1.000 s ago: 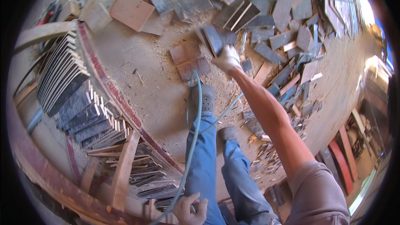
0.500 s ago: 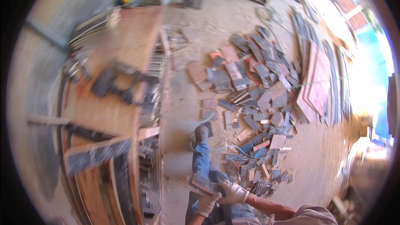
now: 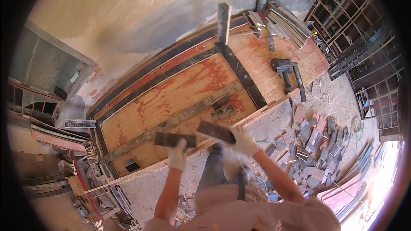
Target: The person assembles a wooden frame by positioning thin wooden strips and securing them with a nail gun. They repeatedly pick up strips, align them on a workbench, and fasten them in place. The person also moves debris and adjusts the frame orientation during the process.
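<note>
White work gloves cover both of my hands, which are over the near edge of the wooden workbench (image 3: 141, 119). Closed around one end of a short dark wood block (image 3: 165, 139) is my left hand (image 3: 177, 156). My right hand (image 3: 245, 142) grips a second dark wood block (image 3: 215, 131), tilted down toward the right. The two blocks are close together at their inner ends. Beyond them, a long dark board (image 3: 171, 122) crosses the bench, with small dark pieces (image 3: 223, 109) near its right part. Another small block (image 3: 131, 164) is at the near left.
A nail gun (image 3: 283, 70) lies on the bench's right part. An upright board (image 3: 223, 23) rises at the back edge. Stacked strips (image 3: 287, 23) are at the far right end. Offcuts (image 3: 312, 145) are heaped on the floor at right, near a thin hose (image 3: 274, 142).
My view has swung left from the floor pile to the bench. My hands, earlier together low down on wood pieces, are now apart and raised, each with a block.
</note>
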Demonstrator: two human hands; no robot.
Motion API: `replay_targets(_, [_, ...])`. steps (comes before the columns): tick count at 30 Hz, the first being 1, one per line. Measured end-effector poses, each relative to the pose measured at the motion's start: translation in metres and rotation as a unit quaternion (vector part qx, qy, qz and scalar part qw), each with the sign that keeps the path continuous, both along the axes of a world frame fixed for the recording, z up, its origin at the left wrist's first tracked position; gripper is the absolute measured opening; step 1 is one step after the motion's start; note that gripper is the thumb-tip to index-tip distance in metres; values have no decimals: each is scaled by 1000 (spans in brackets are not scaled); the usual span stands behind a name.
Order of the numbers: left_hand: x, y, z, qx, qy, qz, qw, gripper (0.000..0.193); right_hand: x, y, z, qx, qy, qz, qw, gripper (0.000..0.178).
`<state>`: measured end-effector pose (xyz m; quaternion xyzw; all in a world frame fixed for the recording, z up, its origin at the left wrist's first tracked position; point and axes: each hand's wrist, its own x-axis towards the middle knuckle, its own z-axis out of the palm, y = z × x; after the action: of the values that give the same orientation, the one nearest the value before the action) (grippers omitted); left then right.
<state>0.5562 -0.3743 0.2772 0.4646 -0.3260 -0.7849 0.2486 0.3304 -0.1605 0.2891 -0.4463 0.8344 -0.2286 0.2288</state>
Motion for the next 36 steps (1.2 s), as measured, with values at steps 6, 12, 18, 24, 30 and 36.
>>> replay_targets(6, [38, -190, -55, 97, -87, 145, 981, 36, -118, -181, 25, 86, 193, 112, 971, 91])
replay_targets(12, [49, -107, -109, -290, -312, -90, 900, 40, -174, -201, 19, 150, 106, -33, 982, 48])
replay_targets(18, [-19, 6, -83, -527, -472, -233, 667, 28, -249, -184, 4, 231, 84, -54, 968, 42])
replay_targets(24, [-22, 1, -86, -489, -494, -261, 670, 23, -329, -194, -55, 225, 71, -52, 970, 49])
replay_targets(30, [-25, -4, -76, -419, -485, -251, 725, 15, -357, -242, -102, 248, 47, -60, 966, 74])
replay_targets(36, [-244, -126, -74, -557, -424, -291, 652, 39, -390, -269, -166, 230, 106, -97, 963, 116])
